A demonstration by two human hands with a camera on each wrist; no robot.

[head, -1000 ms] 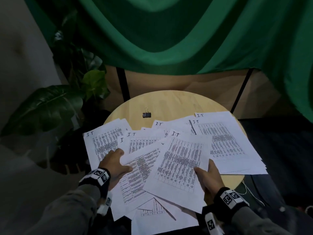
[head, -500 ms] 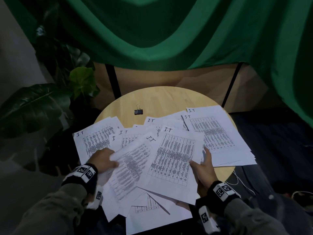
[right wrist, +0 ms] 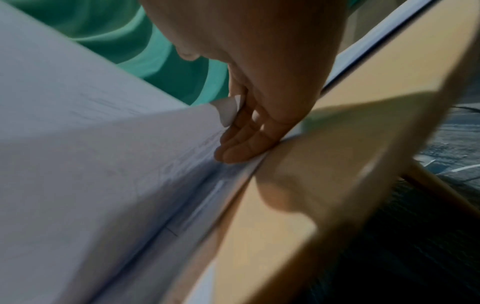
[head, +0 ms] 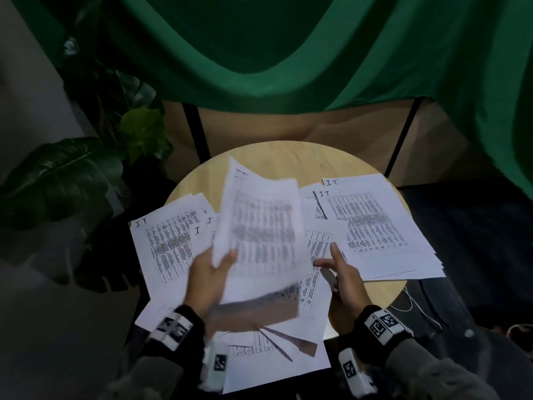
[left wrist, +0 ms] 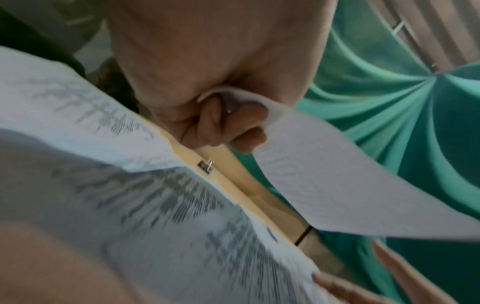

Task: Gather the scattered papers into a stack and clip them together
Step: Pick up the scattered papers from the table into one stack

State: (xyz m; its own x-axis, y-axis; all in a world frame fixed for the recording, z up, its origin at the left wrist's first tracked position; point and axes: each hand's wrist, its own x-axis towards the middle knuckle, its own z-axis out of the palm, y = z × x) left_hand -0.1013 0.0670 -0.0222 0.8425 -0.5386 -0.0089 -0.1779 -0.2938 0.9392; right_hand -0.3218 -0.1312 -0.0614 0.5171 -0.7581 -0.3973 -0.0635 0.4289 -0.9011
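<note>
Left hand pinches a printed sheet in its grip, raised above the papers scattered across the round bench. Right hand rests spread-fingered on papers beside the sheet. The binder clip sits on the bench behind it.

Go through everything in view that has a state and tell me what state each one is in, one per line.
Left hand: grips a lifted sheet, thumb on top.
Lifted sheet: raised off the table, curved, blurred.
Right hand: fingers straight, resting on the spread papers.
Scattered papers: lying flat, overlapping, not stacked.
Binder clip: on the table, unused, apart from the papers.
Round table: mostly covered by papers.
</note>
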